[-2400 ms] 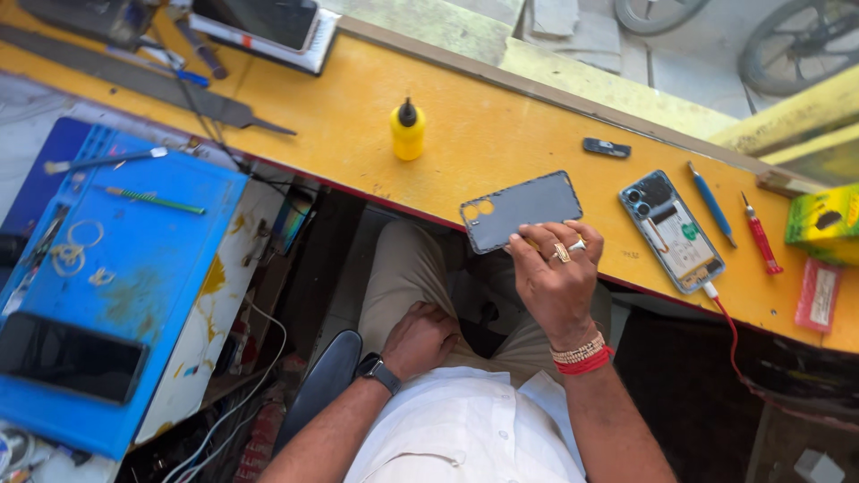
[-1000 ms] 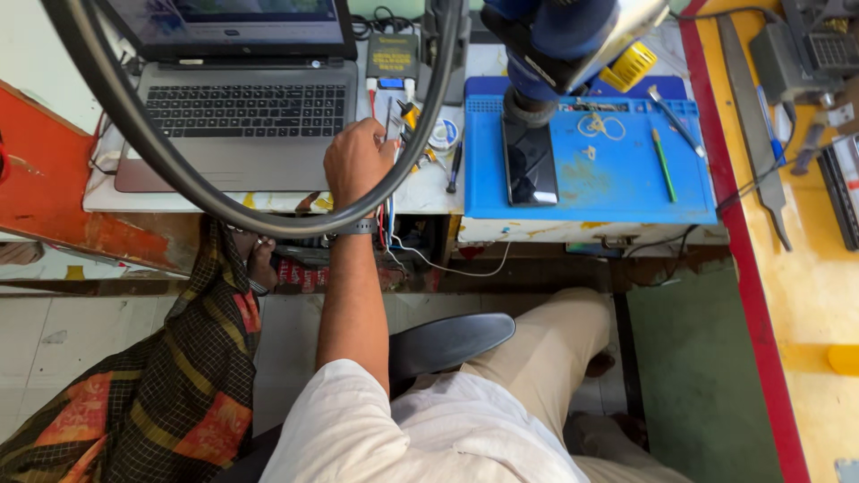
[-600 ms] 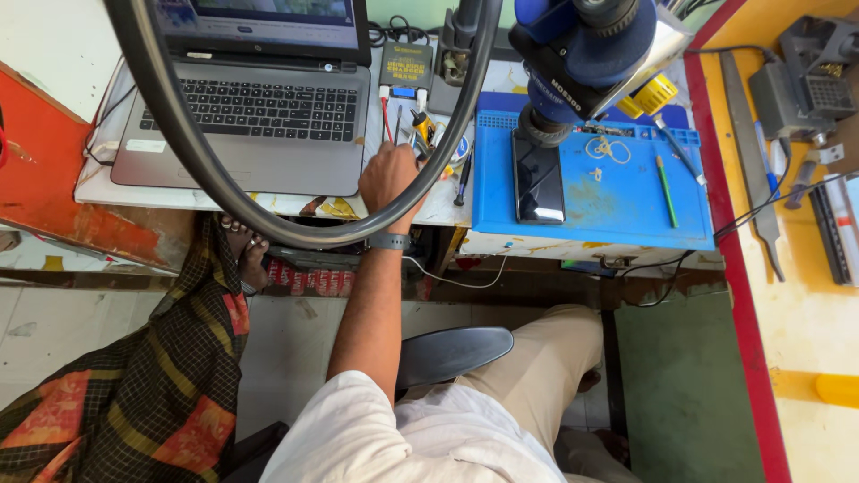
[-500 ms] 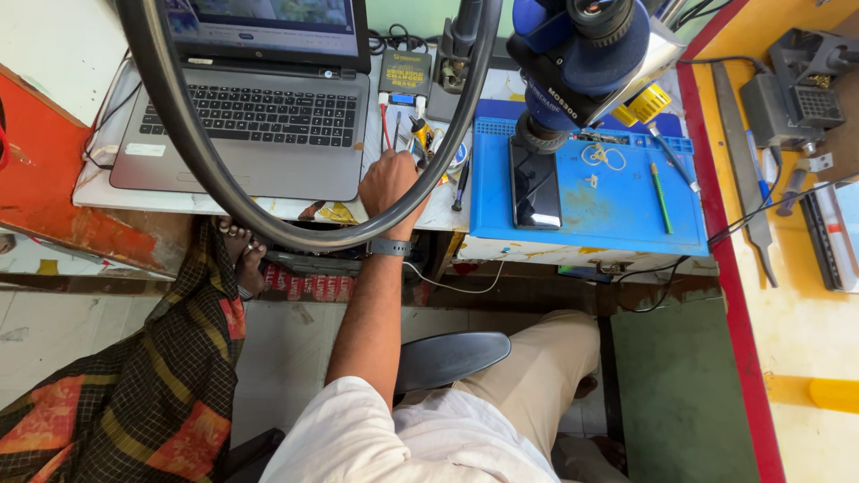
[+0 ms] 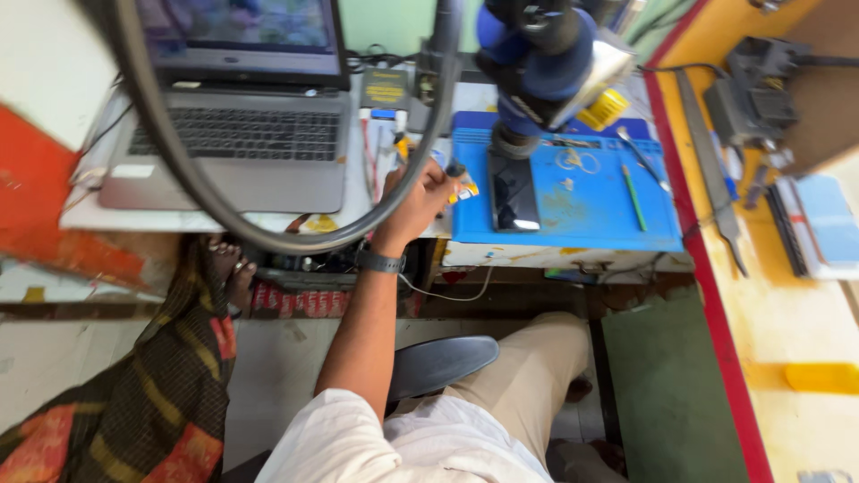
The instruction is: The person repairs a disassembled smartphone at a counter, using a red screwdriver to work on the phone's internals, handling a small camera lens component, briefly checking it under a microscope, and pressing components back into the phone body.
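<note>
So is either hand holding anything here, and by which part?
The left hand pinches a small dark tool near its lower end, beside the blue mat. What kind of tool cannot be told. The right hand is out of view.

Person wears a white short-sleeved shirt (image 5: 403, 447) at lower centre of the frame, beige trousers (image 5: 519, 394) right of it, and a dark wristwatch (image 5: 379, 261) on the left wrist, mid-frame.

Small tool (image 5: 458, 182) with dark handle and yellow-white tip, tilted, held at left edge of blue mat (image 5: 573, 201). Black phone (image 5: 513, 190) flat on mat, just right of it.
</note>
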Action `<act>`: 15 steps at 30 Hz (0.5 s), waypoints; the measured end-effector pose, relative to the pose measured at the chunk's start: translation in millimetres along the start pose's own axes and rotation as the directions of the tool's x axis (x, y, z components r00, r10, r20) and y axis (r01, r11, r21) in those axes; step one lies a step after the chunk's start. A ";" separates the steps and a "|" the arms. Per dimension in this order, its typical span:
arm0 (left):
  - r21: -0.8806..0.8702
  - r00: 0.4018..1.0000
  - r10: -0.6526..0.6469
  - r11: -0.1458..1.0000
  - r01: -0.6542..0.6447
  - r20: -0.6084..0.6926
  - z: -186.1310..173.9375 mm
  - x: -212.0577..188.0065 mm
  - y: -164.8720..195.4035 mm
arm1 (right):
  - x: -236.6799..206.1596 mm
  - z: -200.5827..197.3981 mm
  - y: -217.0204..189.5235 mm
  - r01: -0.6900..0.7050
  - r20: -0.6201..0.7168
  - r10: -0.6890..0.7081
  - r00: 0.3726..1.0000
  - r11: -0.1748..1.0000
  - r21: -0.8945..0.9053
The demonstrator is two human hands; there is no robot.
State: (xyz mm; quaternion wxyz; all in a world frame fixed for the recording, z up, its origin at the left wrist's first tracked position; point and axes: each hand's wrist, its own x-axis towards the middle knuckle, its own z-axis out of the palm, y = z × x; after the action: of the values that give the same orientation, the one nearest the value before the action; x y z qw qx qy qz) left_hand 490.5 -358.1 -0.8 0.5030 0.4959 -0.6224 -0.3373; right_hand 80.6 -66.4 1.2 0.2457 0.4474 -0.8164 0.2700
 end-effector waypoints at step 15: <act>-0.402 0.424 0.096 0.557 0.727 0.900 240.1 -195.7 60.5 | -43.0 -43.8 -57.2 -0.335 0.292 0.192 0.937 0.730 0.596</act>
State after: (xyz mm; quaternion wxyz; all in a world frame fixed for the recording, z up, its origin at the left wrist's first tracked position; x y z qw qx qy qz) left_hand 243.5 -172.9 -66.3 0.1976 0.1210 -0.4552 -0.8597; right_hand 157.6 -37.7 18.4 -0.0496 0.4088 -0.7526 0.5138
